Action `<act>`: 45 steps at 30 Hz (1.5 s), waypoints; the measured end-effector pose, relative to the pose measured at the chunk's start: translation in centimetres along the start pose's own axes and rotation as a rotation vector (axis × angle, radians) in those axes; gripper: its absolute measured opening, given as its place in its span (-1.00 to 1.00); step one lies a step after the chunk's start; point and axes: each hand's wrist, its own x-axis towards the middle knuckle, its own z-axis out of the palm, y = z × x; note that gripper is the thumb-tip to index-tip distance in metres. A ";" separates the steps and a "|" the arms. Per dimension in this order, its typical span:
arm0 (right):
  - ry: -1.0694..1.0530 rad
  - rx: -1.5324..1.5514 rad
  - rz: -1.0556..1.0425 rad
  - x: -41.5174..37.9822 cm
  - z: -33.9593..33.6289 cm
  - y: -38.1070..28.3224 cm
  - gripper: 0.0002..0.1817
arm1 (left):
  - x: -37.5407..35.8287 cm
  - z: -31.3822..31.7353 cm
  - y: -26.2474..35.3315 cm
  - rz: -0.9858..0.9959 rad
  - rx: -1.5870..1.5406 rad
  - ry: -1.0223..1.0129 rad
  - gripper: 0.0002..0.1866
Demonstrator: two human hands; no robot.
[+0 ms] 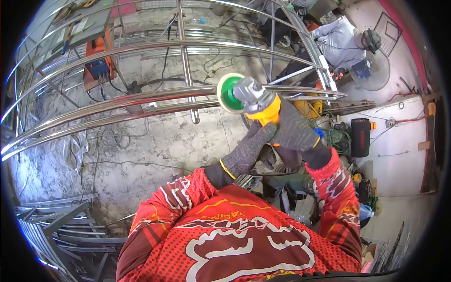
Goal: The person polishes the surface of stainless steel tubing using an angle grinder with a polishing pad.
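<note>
In the head view, the grinder (257, 101) is just above centre, towards 12 o'clock, its grey metal head uppermost and its yellow collar below. Its long axis slants from about 11 to 5 o'clock, head end up; the round green-and-white disc (230, 93) sits on the 9 o'clock side. The disc overlaps the end of a shiny curved rail (141, 97), though whether they touch cannot be told. The gloved right hand (296, 127) is wrapped around the grinder's body; the gloved left hand (249, 149) grips it from the 7 o'clock side, thumb near the collar. Yellow lettering on the red shirt (244, 246) at 6 o'clock seems to end in "ACING"; red lettering on a black cylinder (360, 137) at 3 o'clock is too small to read. Another person (343, 44) in grey is at 1 o'clock, near an upright fan (376, 73).
</note>
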 end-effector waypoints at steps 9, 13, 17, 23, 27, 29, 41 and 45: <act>-0.106 0.235 -0.088 10.7 -0.6 -2.1 -0.67 | -2.0 -2.4 4.3 0.109 -0.040 0.090 -0.26; 0.092 0.331 -0.037 11.8 0.9 -4.0 -0.63 | -3.6 -3.1 5.0 0.192 0.051 0.168 -0.23; 0.110 0.316 0.362 7.8 1.7 -5.6 -0.35 | -4.2 -5.5 3.2 0.185 0.136 0.050 -0.37; 0.238 0.327 0.502 0.5 -1.7 -6.6 -0.25 | 0.0 -5.3 -0.6 0.273 1.127 -0.133 -0.71; 0.390 0.219 0.667 -3.5 2.8 0.9 -0.37 | 3.3 -1.2 -2.1 -0.152 0.703 -0.031 -0.59; 0.529 0.274 0.614 -5.6 3.8 3.0 -0.41 | 5.4 -1.0 -3.7 -0.085 0.744 -0.093 -0.53; 0.521 0.154 0.687 -17.8 9.3 12.6 -0.41 | 12.7 -0.4 -15.0 -0.203 0.858 -0.258 -0.15; 0.468 0.410 0.946 -15.2 9.7 10.6 -0.33 | 10.8 -7.2 -17.8 0.076 1.053 -0.538 -0.31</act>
